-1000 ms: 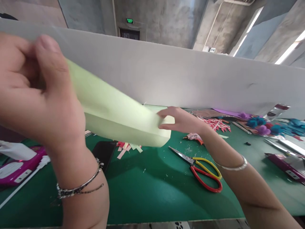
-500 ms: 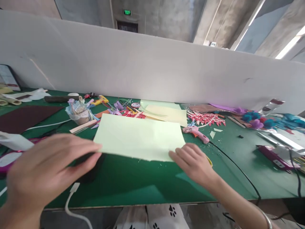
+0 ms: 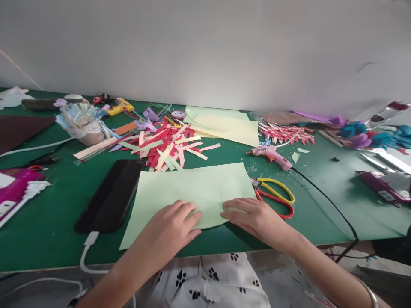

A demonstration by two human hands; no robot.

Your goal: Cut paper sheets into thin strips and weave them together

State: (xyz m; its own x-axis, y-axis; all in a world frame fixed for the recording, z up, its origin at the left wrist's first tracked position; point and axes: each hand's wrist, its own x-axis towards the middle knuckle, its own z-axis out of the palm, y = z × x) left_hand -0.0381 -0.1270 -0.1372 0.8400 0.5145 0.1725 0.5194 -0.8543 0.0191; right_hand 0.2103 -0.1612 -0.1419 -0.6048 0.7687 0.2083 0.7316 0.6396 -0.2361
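A pale green sheet of paper (image 3: 195, 184) lies at a slant near the table's front edge. My left hand (image 3: 175, 222) is over its front part, fingers on top and the thumb by the front edge. To the right, my right hand (image 3: 257, 216) holds the same edge, its fingers bent over the paper. Between the hands the edge bows slightly. Part of the sheet is hidden under my left hand and forearm. Pliers (image 3: 276, 194) with one yellow and one red handle lie beside the sheet's right side. A black phone (image 3: 111, 196) lies to its left, plugged into a white cable.
Red, pink and green paper strips (image 3: 170, 143) are heaped behind the sheet. A pink glue gun (image 3: 271, 156) lies at right, its black cord trailing forward. More pale sheets (image 3: 237, 130) rest near the white partition (image 3: 205, 55). A magenta power strip (image 3: 19, 192) is at far left.
The green sheet has come down from the air onto the table. Both hands have lowered, and my left has moved right, closer to my right. The view has tilted down.
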